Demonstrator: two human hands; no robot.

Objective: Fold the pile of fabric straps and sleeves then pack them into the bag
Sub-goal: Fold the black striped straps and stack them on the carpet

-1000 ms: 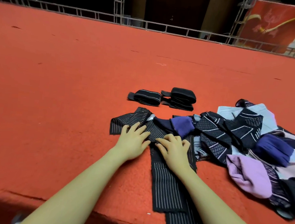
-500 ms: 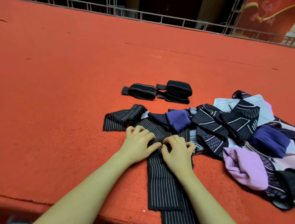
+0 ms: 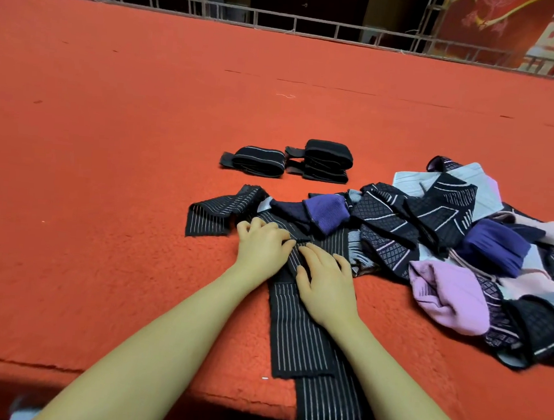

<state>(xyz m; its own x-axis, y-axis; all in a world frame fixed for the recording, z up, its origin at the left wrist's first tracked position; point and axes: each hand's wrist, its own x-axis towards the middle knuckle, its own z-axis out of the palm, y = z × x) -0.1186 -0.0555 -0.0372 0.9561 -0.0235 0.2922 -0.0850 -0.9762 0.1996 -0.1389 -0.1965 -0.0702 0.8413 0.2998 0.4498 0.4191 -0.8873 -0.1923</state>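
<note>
Left hand (image 3: pixel 261 248), right hand (image 3: pixel 325 278) — palms down

The bench (image 3: pixel 107 163) wore a matt, fuzzy orange-red felt. The pinstriped strap (image 3: pixel 296 330) was ribbed, matt black cloth; the sleeves (image 3: pixel 444 296) at three o'clock looked soft knit. The railing (image 3: pixel 284 21) was dull metal.
</note>
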